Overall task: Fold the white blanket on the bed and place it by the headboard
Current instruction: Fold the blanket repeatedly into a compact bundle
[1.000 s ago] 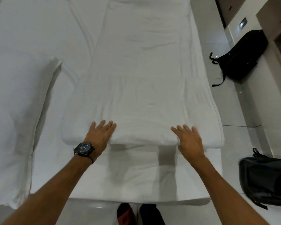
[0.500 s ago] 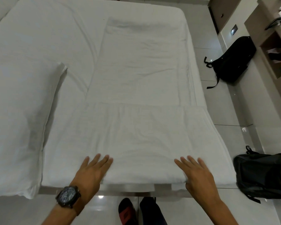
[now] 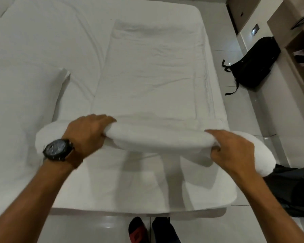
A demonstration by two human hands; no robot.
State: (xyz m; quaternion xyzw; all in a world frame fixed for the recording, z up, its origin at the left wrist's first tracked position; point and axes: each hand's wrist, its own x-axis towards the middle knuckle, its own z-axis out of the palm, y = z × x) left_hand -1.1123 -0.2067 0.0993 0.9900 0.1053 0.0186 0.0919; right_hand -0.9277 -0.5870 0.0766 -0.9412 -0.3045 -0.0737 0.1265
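The white blanket (image 3: 151,72) lies folded into a long strip down the right half of the bed (image 3: 42,41). Its near end is a thick folded bundle lifted off the mattress. My left hand (image 3: 89,132), with a black watch on the wrist, grips the bundle's left part. My right hand (image 3: 230,149) grips its right part. The bundle's two ends sag past my hands, and the right one hangs over the bed's side. The headboard is out of view.
A white pillow (image 3: 19,128) lies on the bed's left side. On the tiled floor to the right are a black backpack (image 3: 253,62) by a wooden cabinet (image 3: 298,41) and a second dark bag (image 3: 297,190). My feet (image 3: 151,230) stand at the bed's near edge.
Earlier both hands lay flat and open on the blanket's near folded edge. Now they have closed on that edge and raised it off the mattress.
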